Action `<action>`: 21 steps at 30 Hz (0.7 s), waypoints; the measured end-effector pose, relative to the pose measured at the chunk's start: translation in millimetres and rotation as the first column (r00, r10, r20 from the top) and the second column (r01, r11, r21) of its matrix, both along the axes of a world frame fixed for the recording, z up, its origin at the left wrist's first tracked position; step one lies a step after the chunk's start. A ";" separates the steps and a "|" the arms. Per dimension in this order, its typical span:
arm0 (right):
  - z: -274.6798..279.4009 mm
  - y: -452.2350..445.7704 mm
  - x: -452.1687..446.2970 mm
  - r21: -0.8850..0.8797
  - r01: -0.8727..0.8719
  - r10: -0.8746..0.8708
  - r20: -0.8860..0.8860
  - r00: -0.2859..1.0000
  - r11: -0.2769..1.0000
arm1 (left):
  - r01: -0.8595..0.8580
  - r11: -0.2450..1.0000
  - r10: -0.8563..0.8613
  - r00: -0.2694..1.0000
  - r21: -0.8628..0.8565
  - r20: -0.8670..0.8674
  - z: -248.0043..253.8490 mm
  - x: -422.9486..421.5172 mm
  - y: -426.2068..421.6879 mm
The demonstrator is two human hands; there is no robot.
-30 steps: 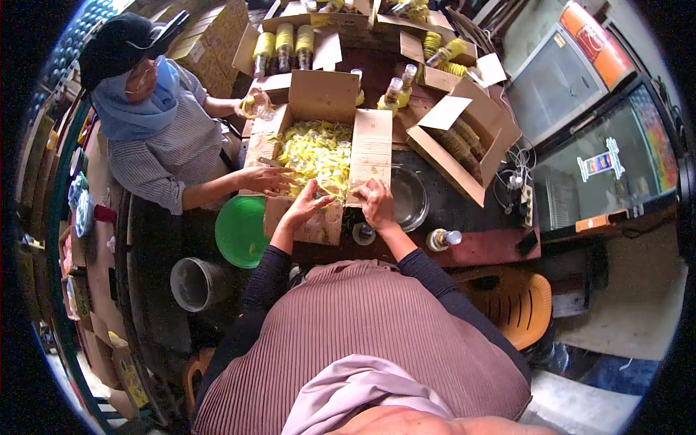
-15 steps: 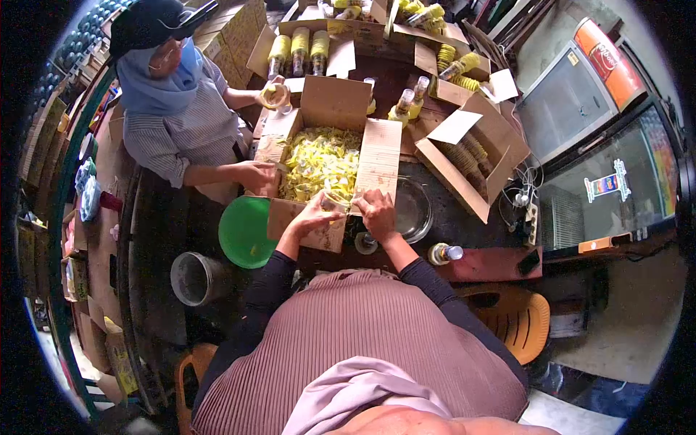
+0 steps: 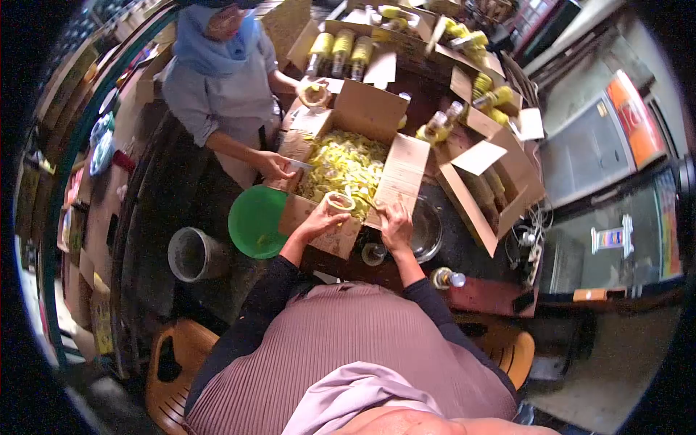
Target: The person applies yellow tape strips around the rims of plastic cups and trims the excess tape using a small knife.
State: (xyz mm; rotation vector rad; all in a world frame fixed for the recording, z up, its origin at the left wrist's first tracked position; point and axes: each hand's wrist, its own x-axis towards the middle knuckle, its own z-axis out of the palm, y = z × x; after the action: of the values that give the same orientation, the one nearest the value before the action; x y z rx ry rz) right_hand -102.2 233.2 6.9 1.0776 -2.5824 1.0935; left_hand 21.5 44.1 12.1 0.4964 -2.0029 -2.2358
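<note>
An open cardboard box [image 3: 403, 171] full of yellow and white scraps [image 3: 341, 161] lies just ahead of me. At the box's near edge, my left hand [image 3: 316, 223] is closed around a pale yellow ring-shaped roll [image 3: 351, 201]. My right hand [image 3: 396, 228] is beside it, by the lower corner of the right flap. Its fingers are pinched together; what they hold, if anything, is too small to make out. Below the hands, on the dark table, is a small clear glass item [image 3: 373, 254].
Across to the left a co-worker [image 3: 217, 101] holds a similar ring [image 3: 314, 95]. A green basin [image 3: 254, 225] and grey bucket [image 3: 192, 254] stand left. On the right are a bottle [image 3: 446, 278], a glass bowl [image 3: 428, 235] and another carton [image 3: 500, 188]. Yellow-labelled bottles [image 3: 341, 51] stand behind.
My view has turned, so the table's things appear shifted right. My hands stay at the box's near edge. The co-worker's lower hand now shows a pale flat item at the box.
</note>
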 end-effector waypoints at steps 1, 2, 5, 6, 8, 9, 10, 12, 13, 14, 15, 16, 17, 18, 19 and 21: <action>0.5 0.4 -0.3 0.100 -0.010 0.009 0.008 1.000 0.995 | -0.032 0.998 0.031 0.999 -0.049 -0.014 -2.3 3.6 -0.2; -4.2 -1.3 1.7 0.039 0.042 -0.043 0.038 0.998 0.998 | -0.025 1.000 0.025 1.000 -0.008 -0.010 -4.7 8.9 -1.2; 0.0 -5.3 5.5 0.045 0.025 -0.029 0.103 0.994 0.999 | -0.078 0.996 0.077 0.997 -0.035 -0.015 -2.0 25.8 0.7; -2.0 -6.9 5.8 0.037 0.009 -0.013 0.120 0.993 0.999 | -0.095 0.995 0.095 0.995 -0.036 0.008 6.0 31.0 1.8; -7.3 -9.7 7.7 0.025 0.001 -0.004 0.146 0.989 1.000 | -0.131 0.991 0.132 0.990 -0.031 0.041 6.3 43.6 3.9; -8.3 -11.5 7.8 0.007 0.021 -0.022 0.165 0.986 1.000 | -0.149 0.983 0.156 0.986 -0.108 0.052 3.6 48.2 3.3; -6.3 -10.6 8.2 0.041 0.012 -0.018 0.156 0.988 0.999 | -0.162 0.969 0.176 0.982 -0.185 0.063 1.1 53.4 2.9; -6.3 -11.4 7.8 -0.010 0.058 -0.055 0.191 0.980 0.998 | -0.183 0.982 0.188 0.976 -0.056 0.113 6.7 66.0 3.5; -4.2 -11.7 7.7 -0.041 0.088 -0.078 0.203 0.976 0.995 | -0.191 0.978 0.177 0.972 0.078 0.156 10.5 70.4 4.5; -8.4 -11.2 6.1 -0.023 0.104 -0.097 0.189 0.977 0.994 | -0.188 0.980 0.179 0.974 0.059 0.141 -1.7 75.1 3.6; -16.2 -8.2 2.0 -0.017 0.100 -0.095 0.195 0.976 0.995 | -0.193 0.979 0.182 0.972 0.062 0.148 -8.6 79.0 3.5; -23.1 -4.7 -2.7 0.007 0.052 -0.053 0.172 0.984 0.999 | -0.203 0.978 0.195 0.974 0.055 0.117 -13.3 82.2 4.5; -30.3 -1.1 -6.0 0.030 0.008 -0.012 0.146 0.989 1.000 | -0.210 0.977 0.206 0.975 0.048 0.081 -17.9 84.3 5.2; -27.1 -0.6 -3.8 0.006 0.058 -0.058 0.190 0.980 0.998 | -0.208 0.978 0.204 0.974 0.024 0.103 -16.8 84.9 5.6; -24.6 -0.1 -2.6 0.010 0.062 -0.063 0.189 0.980 0.998 | -0.204 0.979 0.200 0.974 0.028 0.103 -15.7 84.4 7.3; -16.6 0.3 0.9 0.056 0.069 -0.078 0.181 0.980 0.996 | -0.252 0.966 0.255 0.965 -0.062 0.059 -8.1 83.8 12.2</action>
State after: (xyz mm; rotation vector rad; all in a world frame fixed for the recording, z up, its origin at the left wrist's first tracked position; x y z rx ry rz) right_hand -101.3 233.5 -9.7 0.9232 -2.7795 1.1682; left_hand 105.3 56.2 4.0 0.7826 -1.8998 -2.0324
